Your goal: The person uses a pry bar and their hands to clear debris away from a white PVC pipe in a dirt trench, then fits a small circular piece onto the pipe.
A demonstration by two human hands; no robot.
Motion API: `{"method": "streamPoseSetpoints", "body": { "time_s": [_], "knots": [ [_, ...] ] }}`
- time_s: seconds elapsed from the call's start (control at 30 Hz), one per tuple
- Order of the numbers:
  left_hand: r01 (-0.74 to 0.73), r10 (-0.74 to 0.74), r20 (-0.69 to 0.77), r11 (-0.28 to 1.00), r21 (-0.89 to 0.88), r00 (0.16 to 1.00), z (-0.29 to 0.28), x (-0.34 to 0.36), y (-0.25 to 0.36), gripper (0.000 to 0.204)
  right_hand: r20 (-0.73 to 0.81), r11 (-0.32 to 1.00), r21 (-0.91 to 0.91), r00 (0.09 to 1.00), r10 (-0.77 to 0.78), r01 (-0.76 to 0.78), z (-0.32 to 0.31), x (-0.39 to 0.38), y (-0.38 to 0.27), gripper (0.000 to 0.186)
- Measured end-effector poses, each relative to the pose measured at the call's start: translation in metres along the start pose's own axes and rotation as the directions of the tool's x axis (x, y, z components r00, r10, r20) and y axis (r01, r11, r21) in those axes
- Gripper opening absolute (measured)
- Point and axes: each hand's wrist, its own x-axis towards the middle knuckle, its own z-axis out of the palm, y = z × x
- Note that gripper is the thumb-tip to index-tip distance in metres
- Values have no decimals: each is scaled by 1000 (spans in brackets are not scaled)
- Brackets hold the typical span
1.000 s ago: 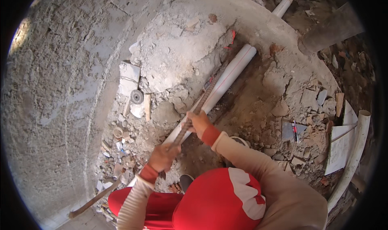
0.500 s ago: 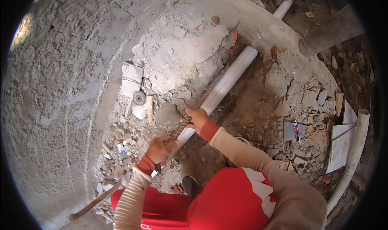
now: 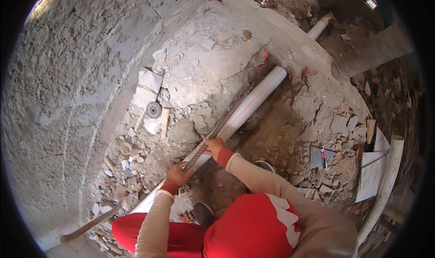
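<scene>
Currently, both hands grip ribbed rebar (image 3: 220, 123) over a white pipe (image 3: 253, 101) in the rubble.

Versus half a second ago, the rebar's near part has shifted right: it now crosses the pipe between the hands, with white showing on both sides, where before it ran along the pipe's left edge; view slightly shifted too. Left hand (image 3: 179, 173) closed round the near end, right hand (image 3: 214, 149) curled round it just ahead. Markings: red line along the pipe; slim red-and-black item (image 3: 323, 158) on a grey tile fragment (image 3: 316, 156), any print too small to read. Rebar's long axis runs lower left to upper right, nearly parallel to the pipe, far end pointing toward a red scrap (image 3: 265, 55).
</scene>
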Motion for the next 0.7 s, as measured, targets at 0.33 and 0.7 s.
{"method": "streamPoseSetpoints", "body": {
  "time_s": [0.33, 0.7],
  "knots": [
    [106, -96, 67, 982, -158, 993, -37, -13, 88, 44, 4, 999, 48, 1000, -11, 11, 1, -49, -44, 22],
    [30, -17, -92, 990, 140, 996, -1, 22, -21, 44, 68, 982, 43, 981, 181, -184, 2, 24, -15, 8]
  ]
}}
